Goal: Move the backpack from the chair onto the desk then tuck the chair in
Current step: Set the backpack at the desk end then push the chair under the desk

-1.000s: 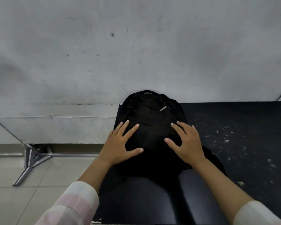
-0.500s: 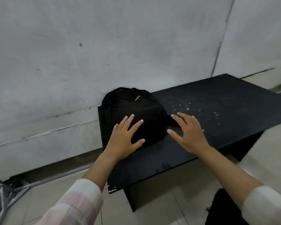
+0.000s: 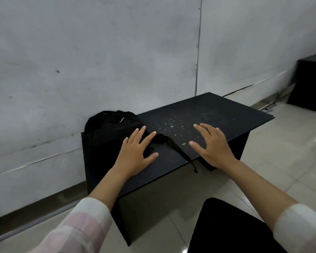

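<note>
1. Now the backpack (image 3: 109, 130) is lying at the far-left corner of the worktop (image 3: 217, 114), its back against the wall (image 3: 98, 52), and one strap (image 3: 179, 152) is trailing rightward across the top and dangling over the near edge.
2. Just right of the bag, the left hand (image 3: 135, 156) is spreading flat with released fingers, gripping nothing; its fingertips are overlapping the bag's near-right side, though whether they are touching the fabric or hovering over it cannot be told.
3. Further right, the right hand (image 3: 212, 143) is hanging open over the bare middle of the worktop, fingers splayed, holding nothing and well apart from the bag.
4. At the bottom right of the view, the chair (image 3: 226, 225) is showing only as a dark seat on the floor (image 3: 171, 207), standing out in front of the worktop's near edge, not tucked under.
5. Judging from this, the bag step is looking done and the tuck is remaining; the chair is lying below and behind both hands, toward the person, and the right hand is looking the nearer, with the worktop's open front facing the seat.
</note>
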